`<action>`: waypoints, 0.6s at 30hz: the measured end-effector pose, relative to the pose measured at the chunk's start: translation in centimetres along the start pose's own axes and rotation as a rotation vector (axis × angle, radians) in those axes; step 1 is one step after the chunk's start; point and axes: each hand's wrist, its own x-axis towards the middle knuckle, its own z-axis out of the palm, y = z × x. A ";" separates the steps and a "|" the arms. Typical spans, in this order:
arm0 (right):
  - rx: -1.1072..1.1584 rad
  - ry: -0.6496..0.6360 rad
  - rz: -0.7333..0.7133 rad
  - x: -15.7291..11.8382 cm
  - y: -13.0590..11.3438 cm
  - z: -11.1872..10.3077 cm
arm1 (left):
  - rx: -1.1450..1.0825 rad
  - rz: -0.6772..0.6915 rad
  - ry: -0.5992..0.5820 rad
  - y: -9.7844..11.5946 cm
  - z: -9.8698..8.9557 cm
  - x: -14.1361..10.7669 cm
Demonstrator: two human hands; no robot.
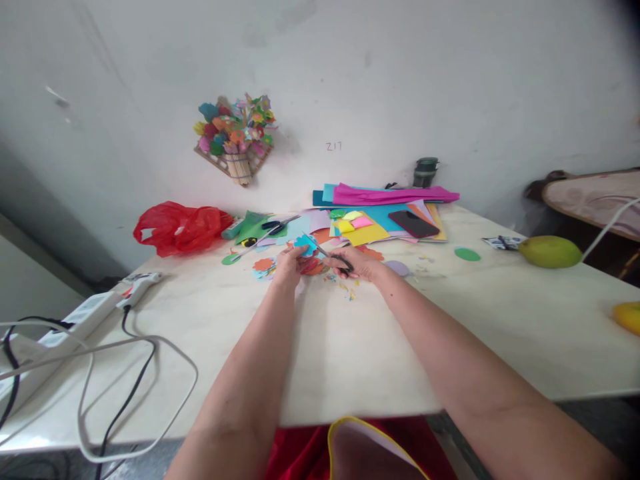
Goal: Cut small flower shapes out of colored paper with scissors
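My left hand (290, 262) pinches a bright blue paper flower (305, 245) with a scalloped edge. In my right hand (361, 261) is a pair of scissors (344, 263) with dark handles, its blades pointing left at the edge of the blue paper. Around and below my hands lie cut paper shapes, among them an orange paper flower (263, 265) on a small pile to the left and a lilac paper circle (398, 268) to the right. Small paper scraps (351, 289) are scattered on the table just in front of my right hand.
Behind my hands are coloured paper sheets (367, 233), a dark phone (414, 224) and a second pair of scissors (280, 225). A red plastic bag (183, 229) sits back left. Power strips (85, 313) with looping cables occupy the left edge. A green-yellow mango (550, 251) lies right.
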 end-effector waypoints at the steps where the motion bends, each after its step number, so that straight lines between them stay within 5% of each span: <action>1: 0.000 -0.002 -0.001 0.0 0.1 0.0 | -0.003 -0.001 0.004 0.0 0.0 0.0; 18: -0.001 -0.018 0.010 0.0 0.2 -0.1 | 0.000 -0.010 0.004 0.1 0.0 0.0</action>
